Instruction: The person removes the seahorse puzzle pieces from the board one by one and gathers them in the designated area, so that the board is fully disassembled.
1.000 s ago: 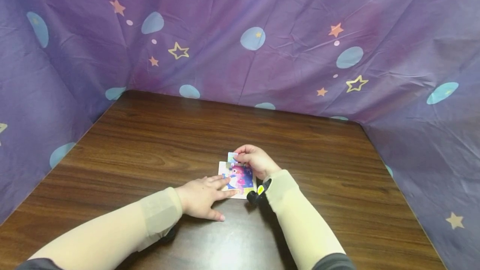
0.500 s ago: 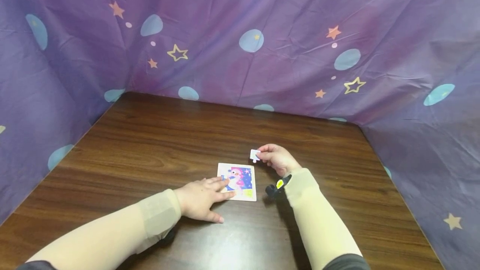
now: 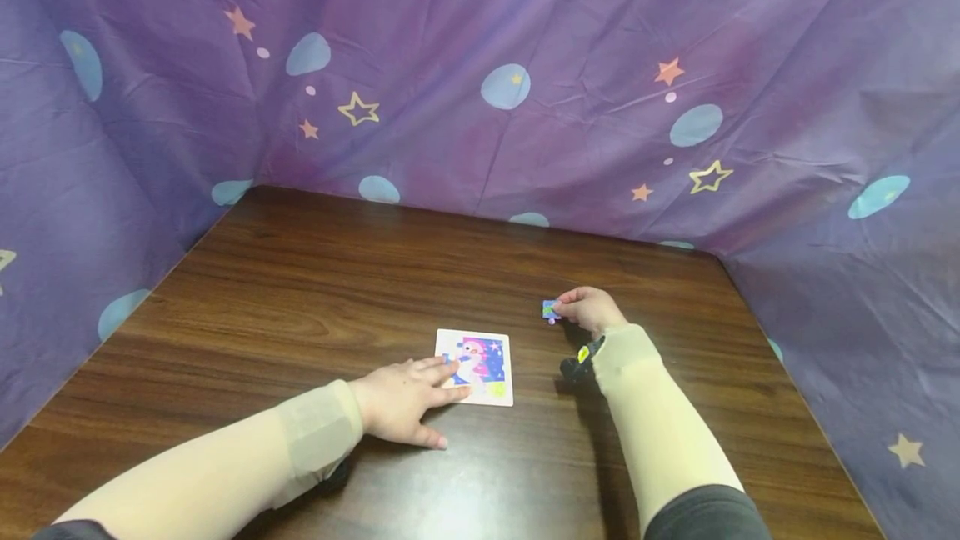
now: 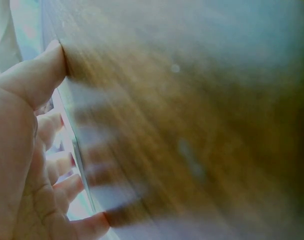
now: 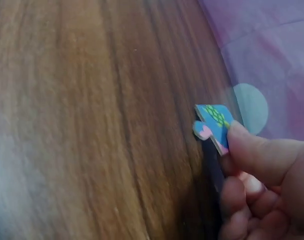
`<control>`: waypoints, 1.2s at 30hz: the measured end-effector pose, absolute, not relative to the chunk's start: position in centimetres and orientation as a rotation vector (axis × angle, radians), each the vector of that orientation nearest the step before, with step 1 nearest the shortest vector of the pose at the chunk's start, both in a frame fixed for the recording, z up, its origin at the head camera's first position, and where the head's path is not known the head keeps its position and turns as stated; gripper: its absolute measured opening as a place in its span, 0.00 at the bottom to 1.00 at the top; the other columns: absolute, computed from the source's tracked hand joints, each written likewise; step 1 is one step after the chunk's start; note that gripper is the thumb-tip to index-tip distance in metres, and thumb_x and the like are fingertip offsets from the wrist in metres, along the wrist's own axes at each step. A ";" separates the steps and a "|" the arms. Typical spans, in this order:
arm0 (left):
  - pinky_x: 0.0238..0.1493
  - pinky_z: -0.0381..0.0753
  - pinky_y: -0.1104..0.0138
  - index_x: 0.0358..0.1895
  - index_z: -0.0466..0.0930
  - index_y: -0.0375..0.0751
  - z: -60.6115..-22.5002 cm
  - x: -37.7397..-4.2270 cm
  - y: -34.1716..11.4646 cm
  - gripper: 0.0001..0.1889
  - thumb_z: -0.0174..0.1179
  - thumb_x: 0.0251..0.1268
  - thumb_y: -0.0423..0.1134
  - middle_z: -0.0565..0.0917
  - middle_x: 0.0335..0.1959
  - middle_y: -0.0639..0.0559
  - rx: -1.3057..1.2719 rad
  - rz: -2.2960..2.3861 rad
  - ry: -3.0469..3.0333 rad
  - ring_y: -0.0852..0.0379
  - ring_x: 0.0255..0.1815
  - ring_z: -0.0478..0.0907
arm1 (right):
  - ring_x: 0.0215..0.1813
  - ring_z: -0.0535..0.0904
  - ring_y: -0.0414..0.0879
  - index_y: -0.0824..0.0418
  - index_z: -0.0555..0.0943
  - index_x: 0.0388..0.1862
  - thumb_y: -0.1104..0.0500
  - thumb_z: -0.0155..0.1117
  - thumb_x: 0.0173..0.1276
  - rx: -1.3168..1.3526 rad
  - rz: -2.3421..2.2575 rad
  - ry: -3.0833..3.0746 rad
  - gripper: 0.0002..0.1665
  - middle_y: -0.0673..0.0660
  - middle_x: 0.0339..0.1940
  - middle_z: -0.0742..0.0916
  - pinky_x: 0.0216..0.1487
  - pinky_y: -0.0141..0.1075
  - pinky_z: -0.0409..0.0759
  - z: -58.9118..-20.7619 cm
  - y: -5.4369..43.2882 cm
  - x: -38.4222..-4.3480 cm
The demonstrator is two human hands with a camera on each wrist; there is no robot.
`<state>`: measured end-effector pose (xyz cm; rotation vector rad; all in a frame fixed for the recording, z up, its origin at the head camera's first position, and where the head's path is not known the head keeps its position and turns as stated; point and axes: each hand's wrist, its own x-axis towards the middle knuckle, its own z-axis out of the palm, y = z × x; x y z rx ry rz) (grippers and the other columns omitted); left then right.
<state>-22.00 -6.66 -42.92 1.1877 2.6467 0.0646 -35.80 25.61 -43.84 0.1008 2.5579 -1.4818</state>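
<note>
A square white-bordered puzzle board (image 3: 495,362) with a pink animal on a blue background lies on the table. My left hand (image 3: 405,402) lies spread, its fingertips over the board's left part. In the left wrist view, the fingers (image 4: 69,187) rest along the board's edge, which appears as a thin bright strip. To the right of the board, my right hand (image 3: 594,309) pinches a small jigsaw piece (image 3: 551,309) between thumb and fingers. The right wrist view shows this piece (image 5: 215,122) as blue with a yellow-green pattern and a rounded pink-marked tab.
The dark brown wood-grain table (image 3: 337,273) extends around both hands. Purple curtains (image 3: 420,40) with stars and light-blue ovals hang along the table's back and sides. A small black wrist camera (image 3: 573,367) sits under the right wrist.
My right hand has lifted the jigsaw piece away from the board's top edge and carried it to the right, turning it on the way. The left hand has stayed on the board.
</note>
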 end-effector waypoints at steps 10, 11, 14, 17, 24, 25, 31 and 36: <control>0.69 0.60 0.50 0.74 0.59 0.60 -42.8 -21.9 -6.6 0.39 0.55 0.60 0.67 0.55 0.76 0.47 1.202 0.060 2.645 0.47 0.75 0.52 | 0.49 0.76 0.55 0.73 0.81 0.43 0.65 0.69 0.59 0.240 -1.399 2.691 0.15 0.60 0.37 0.85 0.58 0.46 0.70 -44.2 25.8 -35.9; 0.70 0.59 0.50 0.74 0.59 0.60 -42.8 -21.9 -6.6 0.39 0.55 0.60 0.67 0.55 0.76 0.47 1.201 0.057 2.643 0.47 0.76 0.51 | 0.51 0.76 0.57 0.73 0.81 0.44 0.64 0.69 0.60 0.241 -1.385 2.695 0.16 0.62 0.40 0.85 0.60 0.48 0.69 -44.2 25.8 -35.9; 0.70 0.59 0.50 0.74 0.58 0.60 -42.8 -21.9 -6.5 0.39 0.54 0.60 0.67 0.54 0.76 0.47 1.197 0.055 2.641 0.47 0.76 0.51 | 0.55 0.75 0.59 0.72 0.81 0.45 0.62 0.69 0.60 0.257 -1.376 2.685 0.17 0.64 0.45 0.84 0.63 0.51 0.67 -44.2 26.0 -35.9; 0.70 0.59 0.50 0.74 0.58 0.61 -42.7 -22.0 -6.5 0.39 0.54 0.60 0.67 0.54 0.76 0.47 1.193 0.053 2.640 0.48 0.76 0.50 | 0.57 0.75 0.59 0.71 0.81 0.46 0.61 0.70 0.59 0.268 -1.371 2.697 0.18 0.65 0.48 0.84 0.64 0.51 0.67 -44.3 26.1 -35.9; 0.69 0.59 0.49 0.74 0.57 0.62 -42.7 -22.0 -6.4 0.40 0.54 0.60 0.68 0.54 0.77 0.47 1.189 0.047 2.641 0.47 0.76 0.50 | 0.57 0.75 0.58 0.70 0.83 0.44 0.58 0.69 0.61 0.209 -1.289 2.839 0.17 0.66 0.50 0.84 0.63 0.50 0.67 -43.8 25.7 -35.5; 0.70 0.59 0.49 0.75 0.57 0.62 -42.7 -22.0 -6.5 0.40 0.54 0.60 0.68 0.54 0.77 0.47 1.187 0.047 2.640 0.48 0.76 0.50 | 0.56 0.75 0.58 0.70 0.83 0.43 0.58 0.69 0.61 0.185 -1.284 2.850 0.16 0.65 0.49 0.84 0.62 0.50 0.68 -43.5 25.4 -35.3; 0.70 0.59 0.50 0.74 0.58 0.61 -42.7 -21.9 -6.7 0.39 0.55 0.60 0.67 0.54 0.76 0.47 1.180 0.066 2.635 0.48 0.76 0.50 | 0.44 0.79 0.53 0.68 0.84 0.41 0.59 0.69 0.61 0.058 -1.290 2.844 0.13 0.62 0.41 0.86 0.49 0.43 0.75 -42.6 22.1 -34.6; 0.70 0.59 0.49 0.74 0.59 0.60 -42.9 -21.9 -6.8 0.39 0.55 0.60 0.67 0.54 0.76 0.46 1.191 0.085 2.634 0.47 0.76 0.51 | 0.40 0.78 0.48 0.65 0.85 0.39 0.59 0.71 0.59 -0.078 -1.337 2.782 0.12 0.57 0.38 0.87 0.45 0.38 0.75 -43.1 19.0 -33.9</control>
